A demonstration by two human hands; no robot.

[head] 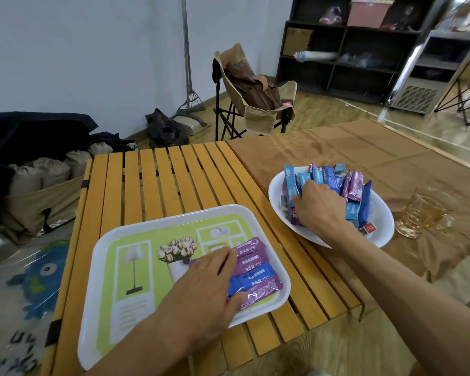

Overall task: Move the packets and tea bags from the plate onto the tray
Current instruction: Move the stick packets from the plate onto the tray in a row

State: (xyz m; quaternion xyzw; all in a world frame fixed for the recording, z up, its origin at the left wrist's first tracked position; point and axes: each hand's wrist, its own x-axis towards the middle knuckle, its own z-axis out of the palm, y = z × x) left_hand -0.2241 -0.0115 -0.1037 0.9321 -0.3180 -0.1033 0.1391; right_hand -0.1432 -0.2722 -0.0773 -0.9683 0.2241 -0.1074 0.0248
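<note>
Hands apart, left (201, 283) on tray (98, 294) packets (255, 270) (purple, blue), right (320, 207) in plate (277, 191)

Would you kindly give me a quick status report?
Left hand flat on four tray packets. Right hand reaching into the plate pile; grip hidden. Path clear.

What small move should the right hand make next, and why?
Probably lift a packet and carry it to the tray. The right hand already reaches into the heaped packets on the plate, while the left hand rests on four packets laid in the tray.
</note>
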